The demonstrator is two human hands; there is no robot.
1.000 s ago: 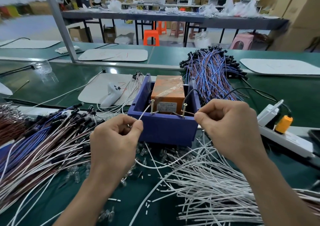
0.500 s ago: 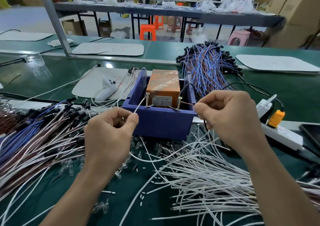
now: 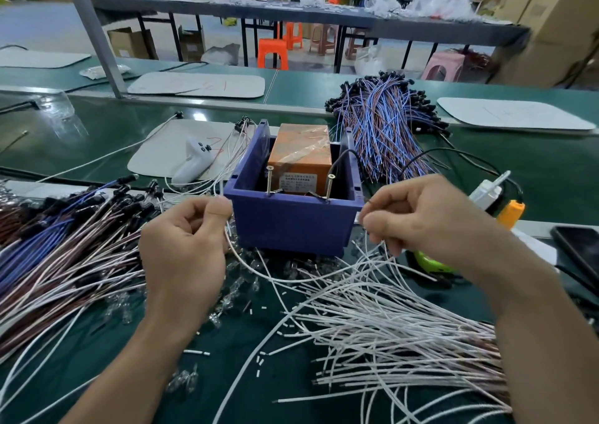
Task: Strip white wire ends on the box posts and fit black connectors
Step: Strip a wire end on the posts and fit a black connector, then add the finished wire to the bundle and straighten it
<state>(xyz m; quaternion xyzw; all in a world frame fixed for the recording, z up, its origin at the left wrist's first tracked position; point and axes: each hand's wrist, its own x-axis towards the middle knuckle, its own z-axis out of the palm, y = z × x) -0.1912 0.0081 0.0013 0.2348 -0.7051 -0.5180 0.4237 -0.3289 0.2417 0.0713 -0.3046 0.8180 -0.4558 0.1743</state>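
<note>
A single white wire (image 3: pixel 291 279) is sagging in a shallow loop in front of the blue box (image 3: pixel 293 225), its long axis running left to right, one end rising to the left hand (image 3: pixel 184 248) and the other to the right hand (image 3: pixel 431 219). Both ends are lying just below the box's front rim, apart from the two upright screw posts (image 3: pixel 329 186) standing on that rim.

The box is sitting open-topped on the green desk (image 3: pixel 97 151), holding an orange block (image 3: pixel 301 157) wrapped in clear film, with a black cable (image 3: pixel 343 156) curving over its right wall.

The left hand is curling into a loose fist beside the box's left corner, thumb and forefinger fingers (image 3: pixel 218 208) pinching the wire end. The right hand is hovering at the box's right corner, palm turned down, its fingers closing on the other end of the wire.

A heap of loose white wires (image 3: pixel 405 332) is spreading across the desk under the right forearm, pointing mostly leftward. Wires with black connectors (image 3: pixel 81 229) are lying to the left, connectors pointing toward the box.
</note>
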